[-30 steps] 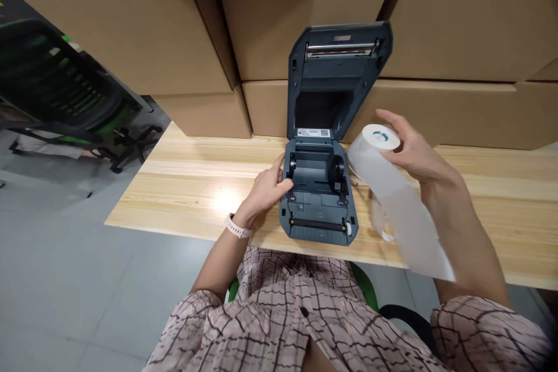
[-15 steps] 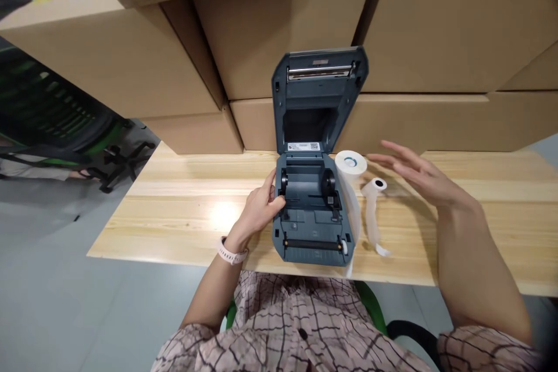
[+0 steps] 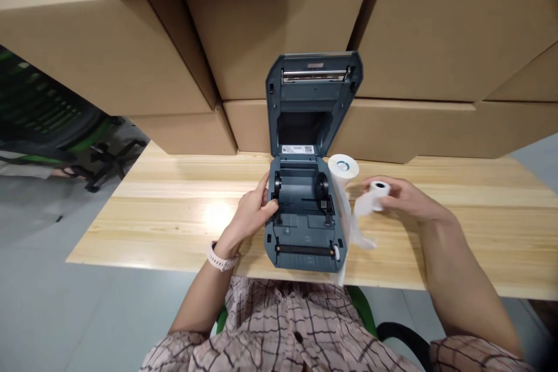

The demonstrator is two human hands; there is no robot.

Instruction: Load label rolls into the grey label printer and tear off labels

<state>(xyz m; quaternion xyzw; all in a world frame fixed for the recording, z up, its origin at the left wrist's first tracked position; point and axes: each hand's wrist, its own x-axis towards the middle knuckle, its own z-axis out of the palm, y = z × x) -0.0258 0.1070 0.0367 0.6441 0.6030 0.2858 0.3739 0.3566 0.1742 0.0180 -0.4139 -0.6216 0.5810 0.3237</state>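
Note:
A dark grey label printer stands on the table with its lid raised, showing a roller and two black roll holders in its bay. My left hand grips the printer's left side, thumb over the rim. To the right of the printer, my right hand is closed around a small white paper roll, whose loose strip trails toward the printer. A larger white roll stands between them, close against the printer, its strip hanging past the table's front edge.
Large cardboard boxes are stacked along the back of the wooden table, right behind the raised lid. A black and green chair stands on the floor at the left.
My right hand has come down from above the table and closed on the small paper roll, and its loose strip has shifted. My left hand stays on the printer.

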